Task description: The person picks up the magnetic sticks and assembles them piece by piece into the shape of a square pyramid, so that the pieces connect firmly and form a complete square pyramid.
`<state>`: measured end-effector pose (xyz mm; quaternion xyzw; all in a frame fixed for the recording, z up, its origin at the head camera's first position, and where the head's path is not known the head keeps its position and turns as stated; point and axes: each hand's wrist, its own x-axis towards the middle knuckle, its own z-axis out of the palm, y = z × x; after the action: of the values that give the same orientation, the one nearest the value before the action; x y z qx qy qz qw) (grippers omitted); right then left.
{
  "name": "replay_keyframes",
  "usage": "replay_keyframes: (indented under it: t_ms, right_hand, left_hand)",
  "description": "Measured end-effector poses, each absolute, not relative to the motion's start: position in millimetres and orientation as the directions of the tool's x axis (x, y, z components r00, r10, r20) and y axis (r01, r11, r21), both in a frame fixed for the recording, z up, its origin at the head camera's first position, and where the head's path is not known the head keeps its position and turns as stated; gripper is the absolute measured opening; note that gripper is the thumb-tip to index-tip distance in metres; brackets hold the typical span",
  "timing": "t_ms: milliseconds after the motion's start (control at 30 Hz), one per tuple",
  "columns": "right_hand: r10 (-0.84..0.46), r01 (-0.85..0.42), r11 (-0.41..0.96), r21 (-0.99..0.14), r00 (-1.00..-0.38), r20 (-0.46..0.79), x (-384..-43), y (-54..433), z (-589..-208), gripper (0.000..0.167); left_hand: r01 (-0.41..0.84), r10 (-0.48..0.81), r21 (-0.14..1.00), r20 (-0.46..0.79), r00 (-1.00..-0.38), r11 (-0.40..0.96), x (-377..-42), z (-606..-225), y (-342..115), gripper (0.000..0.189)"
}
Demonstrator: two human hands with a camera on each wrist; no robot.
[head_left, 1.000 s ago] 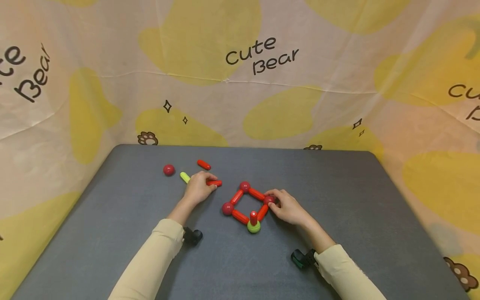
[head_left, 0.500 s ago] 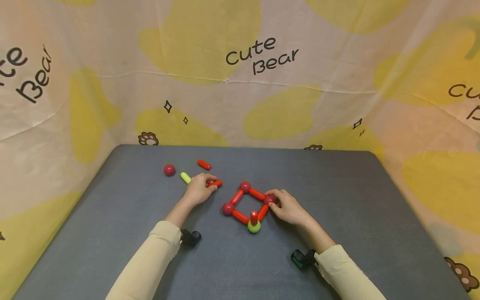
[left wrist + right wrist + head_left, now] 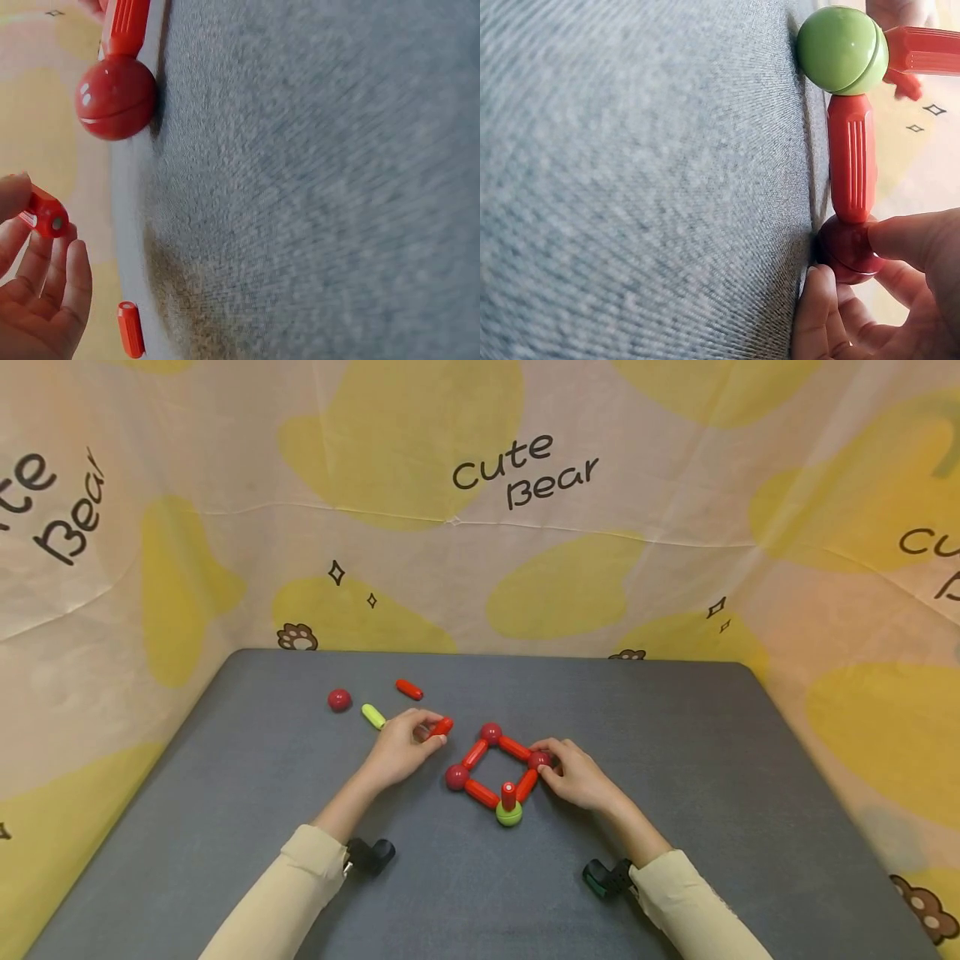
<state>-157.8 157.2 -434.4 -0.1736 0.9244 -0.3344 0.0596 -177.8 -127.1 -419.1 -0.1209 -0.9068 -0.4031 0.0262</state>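
Observation:
A red rod [image 3: 442, 727] is pinched between the thumb and fingers of my left hand [image 3: 399, 748], raised off the table in the left wrist view. My right hand [image 3: 576, 775] holds the dark red ball [image 3: 847, 251] at the right corner of a four-sided frame. Red rods join that frame's corners: a red ball [image 3: 491, 733] at the back, another red ball [image 3: 457, 777] at the left and a green ball [image 3: 509, 814] in front. From the green ball a short red rod [image 3: 508, 795] stands upright.
On the grey table [image 3: 645, 710], a loose red ball [image 3: 339, 700], a yellow-green rod [image 3: 372, 717] and another red rod [image 3: 409, 689] lie at the back left. A patterned cloth [image 3: 420, 560] hangs behind the table and along its sides.
My left hand has lifted the red rod from the table and drawn slightly toward me, uncovering more of the yellow-green rod. My right hand stays at the corner ball.

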Motion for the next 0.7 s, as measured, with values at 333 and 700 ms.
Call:
replay_keyframes:
  t_ms: [333, 700]
  right_hand:
    - [-0.361, -0.282, 0.712, -0.643, -0.933, 0.010, -157.2, 157.5, -434.4, 0.028]
    - [-0.355, -0.273, 0.716, -0.642, -0.935, 0.002, -157.0, 156.8, -433.3, 0.029]
  left_hand:
    - [0.257, 0.237, 0.793, 0.147, -0.960, 0.552, -160.8, -416.6, -120.5, 0.024]
    - [0.286, 0.288, 0.818, 0.154, -0.945, 0.500, -148.3, -415.2, -113.3, 0.020]
